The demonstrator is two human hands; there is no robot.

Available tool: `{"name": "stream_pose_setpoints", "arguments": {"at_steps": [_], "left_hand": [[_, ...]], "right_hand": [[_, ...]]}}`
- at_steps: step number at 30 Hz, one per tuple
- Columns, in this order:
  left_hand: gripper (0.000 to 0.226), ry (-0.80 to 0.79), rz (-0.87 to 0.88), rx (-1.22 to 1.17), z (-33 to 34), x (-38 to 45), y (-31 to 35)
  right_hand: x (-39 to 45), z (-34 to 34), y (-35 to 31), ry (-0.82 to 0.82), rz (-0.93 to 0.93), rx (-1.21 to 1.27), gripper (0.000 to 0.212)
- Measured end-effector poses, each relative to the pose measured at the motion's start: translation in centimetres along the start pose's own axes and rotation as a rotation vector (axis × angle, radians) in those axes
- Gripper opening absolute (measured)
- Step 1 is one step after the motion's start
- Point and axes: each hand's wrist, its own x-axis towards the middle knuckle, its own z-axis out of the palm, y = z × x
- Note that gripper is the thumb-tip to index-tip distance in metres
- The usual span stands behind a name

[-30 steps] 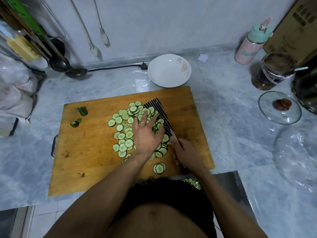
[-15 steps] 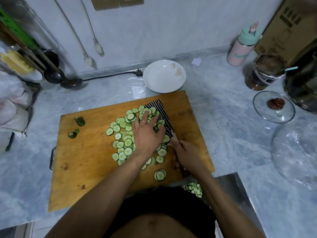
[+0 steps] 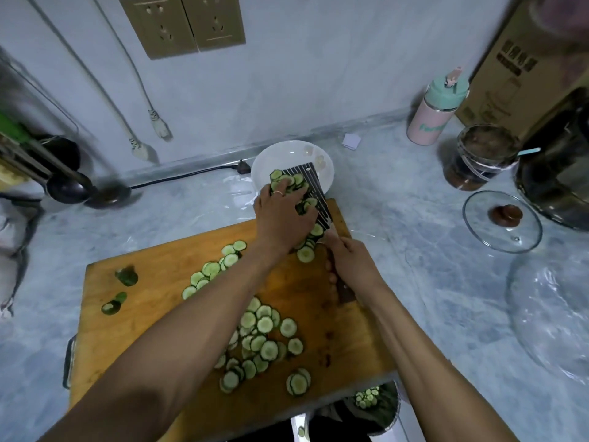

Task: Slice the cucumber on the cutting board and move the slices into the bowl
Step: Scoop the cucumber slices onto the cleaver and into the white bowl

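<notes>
My right hand [image 3: 352,266] grips the wooden handle of a ridged cleaver [image 3: 314,196] whose flat blade reaches over the white bowl [image 3: 325,178] behind the wooden cutting board [image 3: 153,314]. A heap of cucumber slices lies on the blade, and my left hand [image 3: 283,218] presses on them with flat fingers. Many more cucumber slices [image 3: 261,336] lie scattered on the board. Two dark green cucumber ends [image 3: 126,275] sit near the board's left side.
A glass lid [image 3: 502,221] and a large glass bowl [image 3: 551,317] stand to the right. A pink bottle [image 3: 436,113], a jar [image 3: 481,154] and a cardboard box [image 3: 522,68] line the back right. Ladles [image 3: 70,186] and a black cable [image 3: 185,175] lie at the back left.
Both hands lifted the cleaver loaded with slices off the board and carried it away from me to the bowl. The camera tilted and moved closer.
</notes>
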Motion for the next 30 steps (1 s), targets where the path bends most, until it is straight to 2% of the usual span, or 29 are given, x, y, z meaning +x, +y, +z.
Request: {"name": "stream_pose_setpoints", "arguments": {"at_steps": [6, 16, 24, 30], "left_hand": [[0.048, -0.029, 0.055, -0.043, 1.0, 5.9, -0.1], [0.047, -0.074, 0.163, -0.157, 4.6, 14.2, -1.5], [0.043, -0.117, 0.248, -0.016, 5.4, 15.5, -6.3], [0.047, -0.004, 0.301, -0.106, 4.3, 14.4, -5.2]], "right_hand": [[4.8, 0.2, -2.0, 0.072, -0.002, 0.032, 0.046], [12.7, 0.3, -2.6, 0.242, -0.077, -0.126, 0.057], [15.7, -0.4, -2.3, 0.350, -0.079, -0.154, 0.052], [14.7, -0.9, -1.6, 0.305, -0.137, -0.243, 0.054]]}}
